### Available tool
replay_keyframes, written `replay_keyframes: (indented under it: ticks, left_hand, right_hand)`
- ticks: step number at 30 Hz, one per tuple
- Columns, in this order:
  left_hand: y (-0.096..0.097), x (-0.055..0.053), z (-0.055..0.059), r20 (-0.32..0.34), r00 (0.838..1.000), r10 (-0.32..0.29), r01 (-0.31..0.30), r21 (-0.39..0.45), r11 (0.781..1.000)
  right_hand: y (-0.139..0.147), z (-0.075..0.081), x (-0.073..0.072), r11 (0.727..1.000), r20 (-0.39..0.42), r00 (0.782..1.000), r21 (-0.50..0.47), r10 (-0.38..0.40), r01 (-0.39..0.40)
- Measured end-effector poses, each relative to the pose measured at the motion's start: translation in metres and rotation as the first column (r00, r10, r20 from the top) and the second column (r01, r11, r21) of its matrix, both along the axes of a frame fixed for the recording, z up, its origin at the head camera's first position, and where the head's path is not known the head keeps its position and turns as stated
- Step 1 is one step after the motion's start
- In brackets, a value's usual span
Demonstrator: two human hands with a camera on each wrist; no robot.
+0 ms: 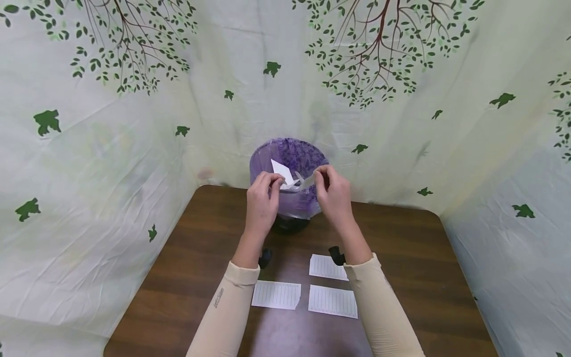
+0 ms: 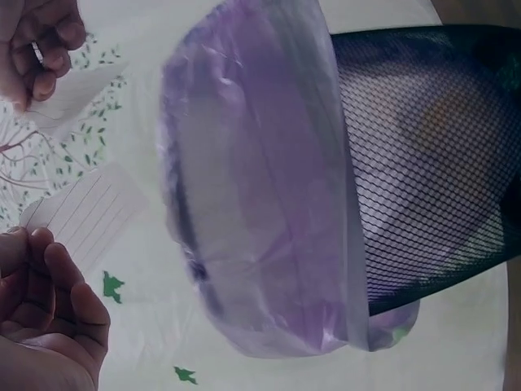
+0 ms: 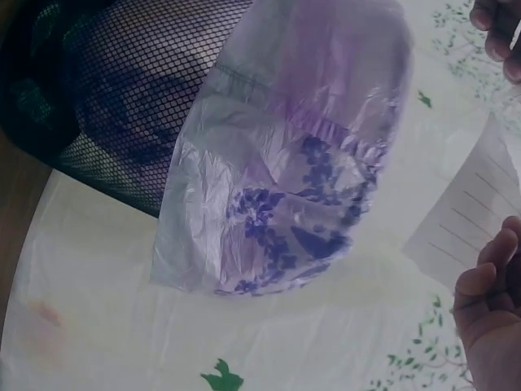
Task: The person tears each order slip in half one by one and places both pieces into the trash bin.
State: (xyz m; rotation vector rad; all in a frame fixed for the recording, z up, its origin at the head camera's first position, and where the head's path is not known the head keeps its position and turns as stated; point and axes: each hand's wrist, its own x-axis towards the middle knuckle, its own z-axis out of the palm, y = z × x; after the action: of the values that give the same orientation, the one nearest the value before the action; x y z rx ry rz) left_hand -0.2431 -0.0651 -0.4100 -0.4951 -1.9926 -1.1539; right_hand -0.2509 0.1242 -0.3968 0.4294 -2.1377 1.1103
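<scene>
Both hands are raised over the mouth of the bin, side by side. My left hand (image 1: 263, 198) pinches a piece of lined white paper (image 2: 89, 216) between thumb and fingertips. Opposite it, my right hand (image 1: 333, 193) pinches another piece of lined paper (image 3: 468, 212). In the wrist views the two pieces are apart. Under the hands stands a black mesh bin (image 2: 440, 163), lined with a translucent purple bag (image 1: 290, 148) that has darker purple flower prints and folds down over the rim. The bag's inside is partly hidden by hands and paper.
Three lined cards lie on the brown wooden table (image 1: 178, 297): a left card (image 1: 276, 295), a front right card (image 1: 332, 301) and a back right card (image 1: 326, 267), partly covered by the right wrist. Leaf-printed cloth (image 1: 232, 124) hangs behind the table and at both sides.
</scene>
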Motion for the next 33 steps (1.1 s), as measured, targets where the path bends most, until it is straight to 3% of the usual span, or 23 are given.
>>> replay_keyframes:
  ticks: [8, 16, 27, 33]
  left_hand:
    - [-0.005, -0.018, -0.003, 0.072, 0.996, 0.053, -0.051, -0.026, 0.998]
    - [-0.004, -0.030, -0.005, 0.144, 0.985, 0.093, -0.083, -0.076, 0.994]
    - [-0.005, -0.035, -0.004, 0.182, 0.963, 0.200, -0.153, -0.245, 0.957]
    - [-0.005, -0.037, -0.002, 0.219, 0.947, 0.235, -0.166, -0.291, 0.942]
  right_hand:
    - [-0.011, 0.000, -0.029, 0.999, 0.022, 0.999, 0.031, 0.028, -0.028]
    - [-0.015, -0.010, -0.050, 0.996, 0.098, 0.994, 0.079, 0.040, -0.048]
    - [-0.016, -0.014, -0.057, 0.984, 0.113, 0.992, 0.164, 0.054, -0.072]
    - [-0.018, -0.014, -0.059, 0.974, 0.113, 0.993, 0.216, 0.044, -0.068]
